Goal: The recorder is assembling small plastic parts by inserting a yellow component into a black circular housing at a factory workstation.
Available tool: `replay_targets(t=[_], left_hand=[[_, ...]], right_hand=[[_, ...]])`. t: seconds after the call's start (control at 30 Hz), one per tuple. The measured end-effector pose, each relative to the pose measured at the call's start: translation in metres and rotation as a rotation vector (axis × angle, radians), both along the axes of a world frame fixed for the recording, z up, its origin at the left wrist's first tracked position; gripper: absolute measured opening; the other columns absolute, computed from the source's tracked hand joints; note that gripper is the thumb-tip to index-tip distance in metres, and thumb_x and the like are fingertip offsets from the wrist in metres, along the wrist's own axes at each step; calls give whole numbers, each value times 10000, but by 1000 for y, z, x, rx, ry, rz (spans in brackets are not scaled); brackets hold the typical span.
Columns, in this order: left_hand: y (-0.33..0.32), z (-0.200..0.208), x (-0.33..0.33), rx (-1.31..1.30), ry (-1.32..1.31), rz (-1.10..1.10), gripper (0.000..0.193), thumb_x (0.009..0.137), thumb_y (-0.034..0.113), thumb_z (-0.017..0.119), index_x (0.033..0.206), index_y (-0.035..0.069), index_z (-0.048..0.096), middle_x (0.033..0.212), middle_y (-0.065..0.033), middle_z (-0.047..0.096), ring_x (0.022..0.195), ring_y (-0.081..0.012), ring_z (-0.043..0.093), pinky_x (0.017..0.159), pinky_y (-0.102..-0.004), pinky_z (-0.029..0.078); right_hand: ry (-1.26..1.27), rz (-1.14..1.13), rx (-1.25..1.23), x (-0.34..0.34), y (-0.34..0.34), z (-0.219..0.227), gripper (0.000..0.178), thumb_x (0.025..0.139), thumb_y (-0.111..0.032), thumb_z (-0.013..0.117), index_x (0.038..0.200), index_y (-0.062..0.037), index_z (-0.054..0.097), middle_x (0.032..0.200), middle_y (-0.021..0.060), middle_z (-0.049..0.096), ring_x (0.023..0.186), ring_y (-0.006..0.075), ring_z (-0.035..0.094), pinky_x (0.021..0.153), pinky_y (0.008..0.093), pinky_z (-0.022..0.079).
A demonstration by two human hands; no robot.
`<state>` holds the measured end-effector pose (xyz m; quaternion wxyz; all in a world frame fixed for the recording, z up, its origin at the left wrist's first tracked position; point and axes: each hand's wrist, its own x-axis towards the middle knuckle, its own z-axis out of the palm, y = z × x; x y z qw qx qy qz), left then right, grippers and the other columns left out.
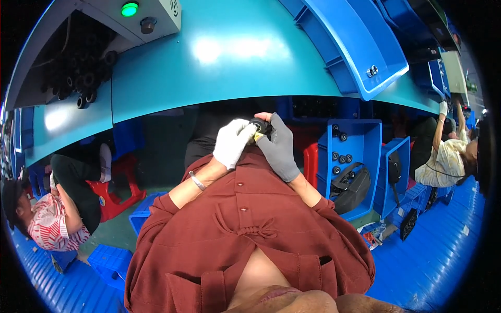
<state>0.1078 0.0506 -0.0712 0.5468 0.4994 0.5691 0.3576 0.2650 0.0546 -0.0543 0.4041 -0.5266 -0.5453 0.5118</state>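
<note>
In front of my waist I hold a small black wheel with a pale ring round its centre. My left hand, in a white glove, is closed with its fingertips against the wheel's left side. From the other side my right hand, in a grey glove with bare fingertips showing, closes round the same wheel. A small yellowish patch shows at the right thumb; I cannot make out what it is. The hands partly cover the wheel.
A teal bench runs beyond my hands, with a blue tray on it. Black wheels pile up under a grey machine. To my right stands a blue bin holding several wheels and a black bag. Co-workers sit on both sides.
</note>
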Motion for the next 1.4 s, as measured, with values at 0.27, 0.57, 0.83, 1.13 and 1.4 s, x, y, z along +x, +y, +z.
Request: replay_targets(t=[0.27,0.57,0.83,1.13,1.4], left_hand=[[-1,-22,-6,-245,-561,42,262,1006,262,616,969,10,680,831,-53,665,686,-132,588,641,-275,460],[-5,-21,2,-282,-617,204,221,958,199,691,1028,-9,663,921,-84,679,795,-142,663,682,-262,536],[-3,-5,-1,-104,-246,68,144,933,130,713,981,3,665,835,-17,663,768,-68,590,685,-230,484],[-7,-20,-1,-334,-631,152,98,938,113,696,917,31,648,852,-14,607,768,-92,575,686,-272,491],[-6,-18,-6,-360,-712,91,152,970,148,666,860,55,615,830,16,542,789,-100,563,719,-306,491]], right_hand=[[-120,98,173,5,5,15,440,832,-27,676,1267,3,618,1066,57,638,1008,148,597,874,286,487],[-363,188,460,19,12,0,474,745,-61,740,1210,-21,657,1111,134,638,1019,310,604,858,359,509],[-394,200,471,14,9,-1,461,723,-33,737,1178,-20,660,1061,129,627,993,306,599,827,366,511],[-459,169,555,9,7,-3,442,704,-15,719,1144,-22,677,1022,127,614,945,305,605,776,369,514],[-486,235,524,11,6,-9,432,707,-28,731,1135,-17,673,1018,122,625,941,297,613,780,366,516]])
